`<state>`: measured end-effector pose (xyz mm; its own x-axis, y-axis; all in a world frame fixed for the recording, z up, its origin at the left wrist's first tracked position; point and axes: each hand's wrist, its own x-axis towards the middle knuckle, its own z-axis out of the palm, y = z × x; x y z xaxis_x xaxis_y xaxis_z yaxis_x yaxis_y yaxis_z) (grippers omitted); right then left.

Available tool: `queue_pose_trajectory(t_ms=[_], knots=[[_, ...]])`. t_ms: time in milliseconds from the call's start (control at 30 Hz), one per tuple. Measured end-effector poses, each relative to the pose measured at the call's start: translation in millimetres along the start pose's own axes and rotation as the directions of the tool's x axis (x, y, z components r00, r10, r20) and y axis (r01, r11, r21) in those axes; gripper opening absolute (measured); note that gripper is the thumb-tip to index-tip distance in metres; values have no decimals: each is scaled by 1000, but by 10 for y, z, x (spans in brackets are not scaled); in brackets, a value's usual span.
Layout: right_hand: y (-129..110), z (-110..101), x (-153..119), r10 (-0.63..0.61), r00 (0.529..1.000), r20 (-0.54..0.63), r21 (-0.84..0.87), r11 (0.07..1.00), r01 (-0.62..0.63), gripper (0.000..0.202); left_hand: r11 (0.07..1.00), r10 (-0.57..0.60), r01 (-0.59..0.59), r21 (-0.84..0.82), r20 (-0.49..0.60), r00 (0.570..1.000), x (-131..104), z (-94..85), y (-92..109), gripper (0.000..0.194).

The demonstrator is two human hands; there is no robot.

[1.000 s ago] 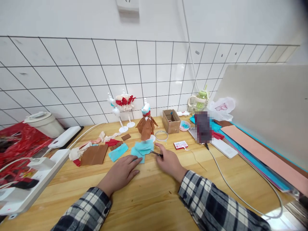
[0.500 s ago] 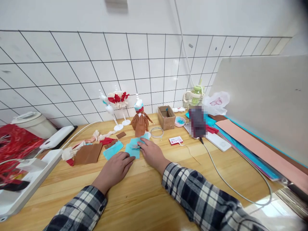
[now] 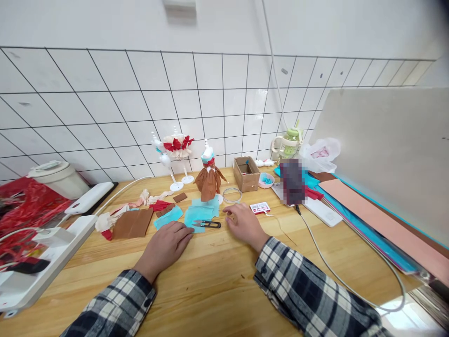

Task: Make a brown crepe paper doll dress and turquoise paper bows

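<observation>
Small dark thread snips [image 3: 207, 224] lie across the lower edge of the blue crepe paper [image 3: 200, 211]. My left hand [image 3: 168, 243] rests on the table, fingers fairly flat, its fingertips beside the blue paper. To the right of the snips is my right hand [image 3: 245, 225], its fingers curled but apart, holding nothing. A smaller blue piece [image 3: 170, 216] lies behind my left hand. Just behind the paper stands a mini dress form in a brown skirt [image 3: 209, 180]. A metal ring [image 3: 232, 195] lies to its right.
Brown paper [image 3: 132, 223] and scraps lie left, near a power strip [image 3: 45, 262]. Behind are two more dress forms [image 3: 178, 146] and a cardboard box [image 3: 246, 174]. A red-white packet [image 3: 260, 208], phone [image 3: 323, 212] and cable [image 3: 336, 276] lie right.
My right hand has let go of the snips and moved right, off the blue paper. The snips now lie in the open. My left hand has stayed about where it was.
</observation>
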<state>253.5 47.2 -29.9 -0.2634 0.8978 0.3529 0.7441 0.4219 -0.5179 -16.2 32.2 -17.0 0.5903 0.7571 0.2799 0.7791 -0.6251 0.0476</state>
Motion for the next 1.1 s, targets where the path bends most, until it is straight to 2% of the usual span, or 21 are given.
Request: queue_pose_trajectory(t_ms=[133,200,267,400,500,567,667,733,800,867,900,1000,1100], knots=[[-81,121,11,-61,981,185,-165,982,92,27,1000,26,-26,-9,4,1000,15,20,30,33],[-132,147,14,-62,975,213,-223,969,111,23,999,40,-40,-5,-4,999,16,26,40,30],[-161,136,15,-54,982,182,-222,971,95,26,999,44,-43,6,-52,998,12,14,46,29],[-167,79,0,-40,998,53,-21,999,41,30,999,28,-24,22,-196,980,5,-52,107,43],[-203,73,-30,-50,999,-21,167,985,53,29,1000,-16,21,16,-250,968,21,-87,227,50],[-258,84,-54,-54,997,-63,251,966,68,29,997,-77,73,-29,-225,971,41,-78,319,43],[-342,102,-85,-43,994,-96,348,934,74,29,961,-171,152,-232,-65,983,63,-28,428,31],[-370,106,-94,10,996,-93,442,896,32,33,848,-214,219,-483,68,975,66,5,475,35],[-374,105,-94,91,994,-64,563,825,-39,36,628,-246,297,-720,178,953,59,22,509,39],[-367,99,-90,150,988,-46,645,759,-85,35,401,-272,359,-843,265,925,51,27,534,40],[-364,96,-87,161,985,-57,659,748,-84,32,320,-279,377,-869,295,914,49,28,542,40],[-368,92,-83,134,984,-120,613,790,-33,25,194,-277,401,-895,343,898,52,46,537,40],[-378,93,-90,71,989,-133,546,838,13,21,163,-277,420,-893,367,888,61,77,503,40]])
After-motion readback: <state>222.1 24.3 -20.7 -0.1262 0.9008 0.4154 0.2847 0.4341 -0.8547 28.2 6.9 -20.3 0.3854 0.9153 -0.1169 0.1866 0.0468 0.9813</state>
